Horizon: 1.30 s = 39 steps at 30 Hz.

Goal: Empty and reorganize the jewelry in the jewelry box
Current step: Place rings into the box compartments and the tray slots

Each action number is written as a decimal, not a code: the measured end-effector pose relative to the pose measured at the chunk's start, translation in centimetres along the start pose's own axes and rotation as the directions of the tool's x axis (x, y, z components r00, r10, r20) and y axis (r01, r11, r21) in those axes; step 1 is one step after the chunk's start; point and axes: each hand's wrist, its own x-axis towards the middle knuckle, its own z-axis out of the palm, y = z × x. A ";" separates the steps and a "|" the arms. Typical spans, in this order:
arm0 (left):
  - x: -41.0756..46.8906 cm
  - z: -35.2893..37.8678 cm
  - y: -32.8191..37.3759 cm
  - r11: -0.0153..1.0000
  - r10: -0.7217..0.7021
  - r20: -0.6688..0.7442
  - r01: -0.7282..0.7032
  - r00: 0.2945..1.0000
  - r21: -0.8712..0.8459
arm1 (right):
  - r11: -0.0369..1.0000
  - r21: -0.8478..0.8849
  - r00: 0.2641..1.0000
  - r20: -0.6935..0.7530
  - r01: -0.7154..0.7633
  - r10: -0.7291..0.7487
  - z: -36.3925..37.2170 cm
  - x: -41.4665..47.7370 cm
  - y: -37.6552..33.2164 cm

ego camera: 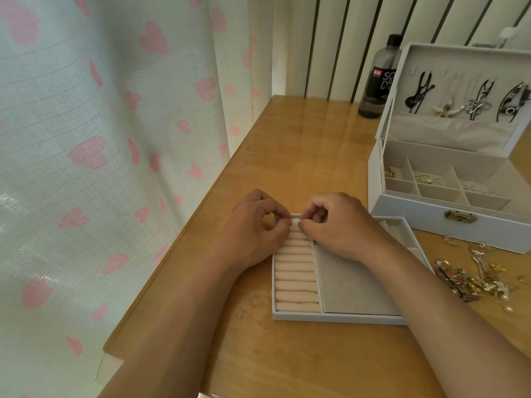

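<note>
Pinching white piece [295, 221] at tray [330, 317] — left hand [255, 225], right hand [339, 225] | jewelry box [416, 219]: gold bits [428, 179]

Your white jewelry box [448, 225] stood open at the tabletop's [301, 145] right. Its tray [344, 317] lay before you, a small white piece [295, 221] atop its ring rolls [296, 271], loose jewelry [474, 280] heaped alongside.

On my feed the whole 9 o'clock side was a pale curtain [115, 139] with pink hearts on a faint grid, hanging down past the left edge of the wooden table [301, 145]. The table top looked glossy and honey-coloured. At 1 o'clock a dark plastic bottle [379, 79] with a black cap stood upright near the back edge, label only partly readable. Behind it, at 12, was a cream wall panel [330, 38] with dark vertical stripes.
</note>
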 end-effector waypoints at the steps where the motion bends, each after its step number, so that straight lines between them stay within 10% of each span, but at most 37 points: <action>1: 0.0 0.0 0.0 1.000 0.001 -0.004 -0.001 1.000 -0.001 | 1.000 0.002 1.000 -0.007 -0.001 0.001 0.0 0.0 0.0; 39: -0.2 -0.1 -0.4 0.996 0.017 -0.064 -0.023 0.998 -0.091 | 0.988 0.154 1.000 -0.019 -0.006 0.009 -0.5 0.3 0.1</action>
